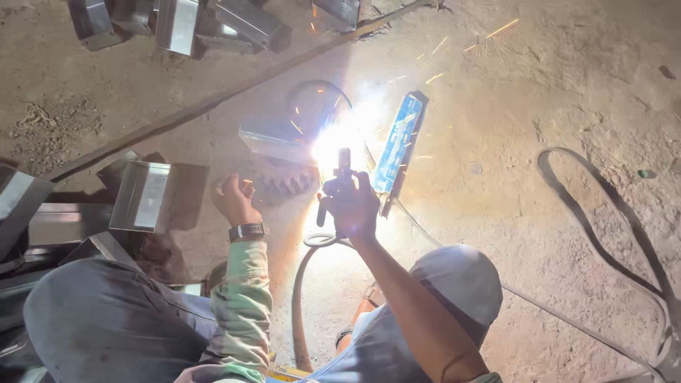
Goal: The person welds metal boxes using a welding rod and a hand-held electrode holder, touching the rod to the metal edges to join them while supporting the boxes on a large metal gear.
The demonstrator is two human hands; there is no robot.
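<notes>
My right hand [351, 204] grips a welding electrode holder [343, 164], its tip in a white arc [332, 144] that throws sparks. The arc burns at the edge of a small sheet-metal box [273, 144] lying on the dirt floor. My left hand [235, 201], with a wristwatch [247, 231] and a pale green sleeve, hovers with curled fingers beside a dark toothed piece [285, 182], just left of the arc. Whether this hand holds anything is not clear. A thick cable [301, 298] runs from the holder back between my knees.
A blue flat packet [399, 144] lies right of the arc. Several folded metal boxes sit at the left [142, 196] and along the top [177, 25]. A long metal bar [213, 99] crosses diagonally. A dark looped cable [603, 230] lies at the right.
</notes>
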